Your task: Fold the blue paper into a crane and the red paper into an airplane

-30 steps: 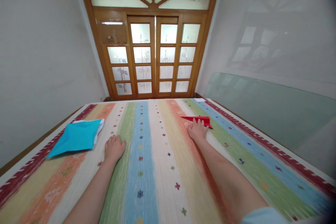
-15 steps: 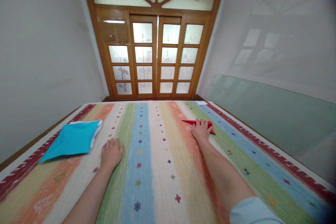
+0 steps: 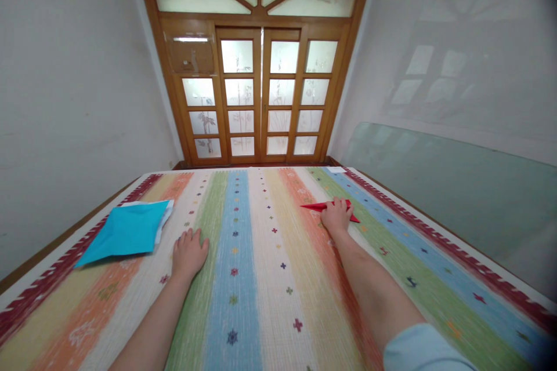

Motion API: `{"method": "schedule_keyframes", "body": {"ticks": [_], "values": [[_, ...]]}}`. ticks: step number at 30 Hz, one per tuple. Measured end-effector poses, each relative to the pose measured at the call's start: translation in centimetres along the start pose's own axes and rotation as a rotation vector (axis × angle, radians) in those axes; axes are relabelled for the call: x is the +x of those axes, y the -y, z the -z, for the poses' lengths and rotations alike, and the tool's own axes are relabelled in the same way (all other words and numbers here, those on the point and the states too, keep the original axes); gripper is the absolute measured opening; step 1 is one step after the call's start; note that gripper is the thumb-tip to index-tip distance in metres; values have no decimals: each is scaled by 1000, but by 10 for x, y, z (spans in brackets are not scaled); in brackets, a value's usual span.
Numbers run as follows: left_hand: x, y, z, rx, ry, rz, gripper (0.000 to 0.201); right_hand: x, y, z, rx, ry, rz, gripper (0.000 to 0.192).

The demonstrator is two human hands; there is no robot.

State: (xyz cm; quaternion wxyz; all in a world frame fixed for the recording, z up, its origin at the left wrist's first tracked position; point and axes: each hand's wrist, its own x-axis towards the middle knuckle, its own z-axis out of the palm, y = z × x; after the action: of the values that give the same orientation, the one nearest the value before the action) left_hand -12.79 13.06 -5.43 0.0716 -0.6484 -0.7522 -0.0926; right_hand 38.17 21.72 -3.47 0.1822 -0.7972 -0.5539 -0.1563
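On the striped cloth at the right, my right hand (image 3: 337,217) is closed over a red paper plane (image 3: 314,206). Its pointed nose sticks out to the left and its back end shows beyond my fingers; the palm hides the middle. My left hand (image 3: 188,252) rests palm down on the cloth's green and white stripes, fingers spread, with nothing in it. To its left lies a stack of square paper, a turquoise sheet (image 3: 126,231) over white ones.
A striped tablecloth (image 3: 270,278) with small printed figures covers the table. A small white piece (image 3: 336,170) lies at the far edge. Wooden glass-paned doors (image 3: 261,93) stand beyond, with a pale green panel (image 3: 435,185) along the right wall.
The view has shifted slightly. The paper plane's nose has dipped a little toward me under my right hand. My left hand stays in place on the cloth.
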Motion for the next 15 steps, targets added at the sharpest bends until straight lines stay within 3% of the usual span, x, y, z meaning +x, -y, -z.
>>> {"method": "schedule_keyframes", "body": {"ticks": [15], "values": [[2,1,4,-35,-2,4,54,-21,2,23,107,-31,167,36]]}}
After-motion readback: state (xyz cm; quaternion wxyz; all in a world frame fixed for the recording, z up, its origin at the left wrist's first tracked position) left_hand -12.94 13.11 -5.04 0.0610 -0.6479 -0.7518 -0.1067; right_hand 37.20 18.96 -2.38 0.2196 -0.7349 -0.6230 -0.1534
